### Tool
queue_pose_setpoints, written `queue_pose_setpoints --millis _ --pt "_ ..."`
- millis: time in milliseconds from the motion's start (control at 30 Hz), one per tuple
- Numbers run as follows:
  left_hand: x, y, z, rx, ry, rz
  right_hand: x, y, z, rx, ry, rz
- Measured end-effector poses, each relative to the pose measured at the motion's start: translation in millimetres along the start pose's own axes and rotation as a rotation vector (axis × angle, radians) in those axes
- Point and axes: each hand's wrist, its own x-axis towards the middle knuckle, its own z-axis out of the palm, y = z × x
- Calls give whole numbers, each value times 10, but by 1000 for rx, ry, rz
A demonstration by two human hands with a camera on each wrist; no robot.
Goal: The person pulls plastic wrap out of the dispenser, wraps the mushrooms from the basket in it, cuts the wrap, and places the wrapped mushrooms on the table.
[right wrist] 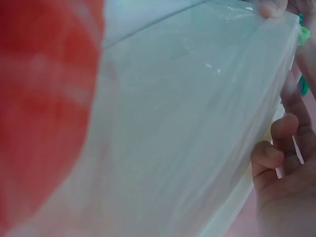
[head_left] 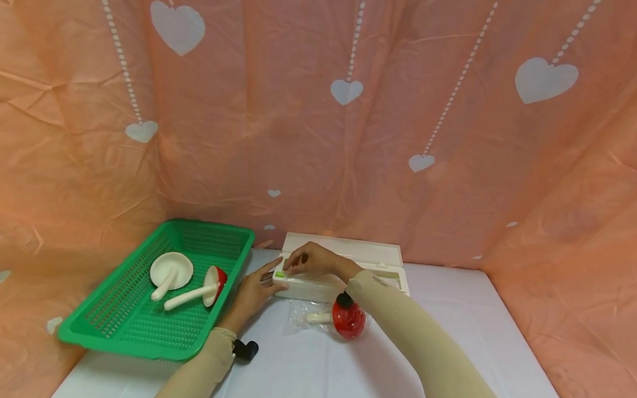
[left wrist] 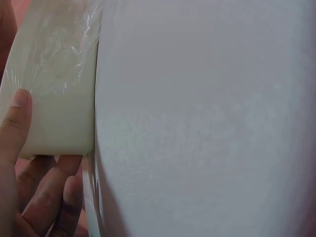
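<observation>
At the box point(head_left: 311, 289), left fingers point(left wrist: 47, 196) are clasping one end, ideally bracing; right fingers point(right wrist: 285, 126) are sitting bent, hold unclear.

Grn basket point(head_left: 129, 347), wht box point(head_left: 307, 289), red/cream mushroom point(head_left: 347, 320), orange-pink curtain point(head_left: 299, 134) w/ wht hearts point(head_left: 346, 91)

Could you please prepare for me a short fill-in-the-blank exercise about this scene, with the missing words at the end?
1. The plastic basket to the left of both hands is coloured ____.
2. Inside that basket lie ____ mushroom-shaped objects.
3. The object in clear plastic, in front of the white box, has a cap coloured ____.
4. In the head view, the left hand is at the ____ end of the white box.

Missing words: green; two; red; left.
</observation>
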Motion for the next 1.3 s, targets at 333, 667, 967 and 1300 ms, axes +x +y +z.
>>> queue_pose_setpoints --millis 333,667,967,1300 --pt "-7 3 0 4 4 13 60 -17 45 -12 -6 7" --pt "-17 6 6 -8 7 26 82 -7 69 -2 8 44" --pt "-18 13 8 13 13 27 95 -58 88 -29 27 68" --pt "-7 13 0 -2 20 32 101 -38 88 -32 21 48"
